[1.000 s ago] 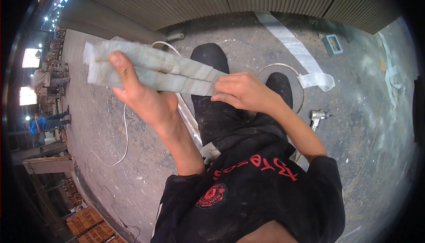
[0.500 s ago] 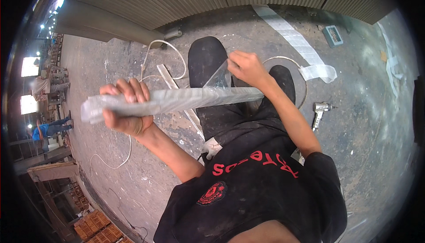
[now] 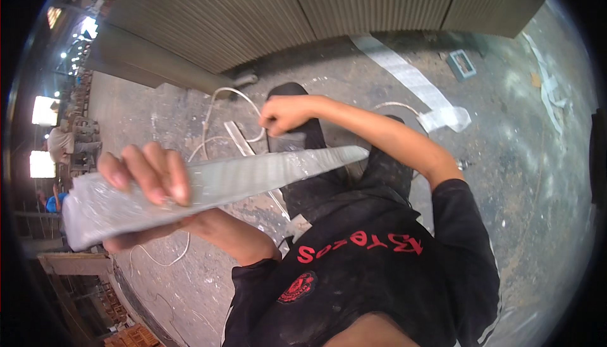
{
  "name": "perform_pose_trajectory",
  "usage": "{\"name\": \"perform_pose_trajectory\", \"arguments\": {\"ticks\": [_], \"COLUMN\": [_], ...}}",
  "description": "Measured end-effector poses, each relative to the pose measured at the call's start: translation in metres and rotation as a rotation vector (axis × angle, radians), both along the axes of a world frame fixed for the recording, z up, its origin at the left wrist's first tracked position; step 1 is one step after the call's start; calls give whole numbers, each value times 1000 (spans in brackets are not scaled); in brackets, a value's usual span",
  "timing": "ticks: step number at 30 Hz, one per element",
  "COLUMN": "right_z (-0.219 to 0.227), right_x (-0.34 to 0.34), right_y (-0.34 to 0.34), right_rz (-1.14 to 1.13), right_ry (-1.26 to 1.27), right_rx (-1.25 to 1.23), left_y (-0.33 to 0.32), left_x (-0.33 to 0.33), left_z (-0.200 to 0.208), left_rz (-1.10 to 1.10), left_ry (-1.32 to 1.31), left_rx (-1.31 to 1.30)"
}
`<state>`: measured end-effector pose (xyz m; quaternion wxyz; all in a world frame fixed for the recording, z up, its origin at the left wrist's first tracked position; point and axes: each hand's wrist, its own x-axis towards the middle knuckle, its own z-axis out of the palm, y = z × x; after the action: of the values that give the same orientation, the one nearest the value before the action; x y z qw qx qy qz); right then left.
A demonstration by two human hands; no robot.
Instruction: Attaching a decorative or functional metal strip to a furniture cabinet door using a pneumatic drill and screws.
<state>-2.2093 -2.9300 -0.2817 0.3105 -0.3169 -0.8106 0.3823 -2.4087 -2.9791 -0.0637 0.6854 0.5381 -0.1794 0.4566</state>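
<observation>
A long, straight piece wrapped in whitish padding and shiny clear film lies across the view, with its thick end raised at the left. My left hand is closed around that end, fingers over the top; the palm is hidden beneath. Just beyond the piece, over my knee, my right hand is curled shut. A blurred greyish patch of clear plastic film shows under its fingers; the film's far end cannot be made out. The narrower end of the piece reaches over my lap.
Ribbed grey-brown panels stand ahead. On the floor lie a pale hose, a thin strip, a white wrap sheet, a blue-grey frame-shaped block and a partly hidden air drill. People are far off at the left.
My right hand has swung left across the far side of the wrapped piece. My left hand has brought the thick end closer and further left, turning its broad face up.
</observation>
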Motion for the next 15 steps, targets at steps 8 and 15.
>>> {"name": "perform_pose_trajectory", "arguments": {"ticks": [8,15], "right_z": [107,73], "right_x": [112,37], "right_y": [-99,-230], "right_rz": [-739,-342], "right_ry": [250,479], "right_rx": [1,-770], "left_y": [2,6], "left_x": [-34,32], "left_z": [37,45], "left_rz": [524,798], "left_ry": [-156,-295], "left_rx": [-218,-372]}}
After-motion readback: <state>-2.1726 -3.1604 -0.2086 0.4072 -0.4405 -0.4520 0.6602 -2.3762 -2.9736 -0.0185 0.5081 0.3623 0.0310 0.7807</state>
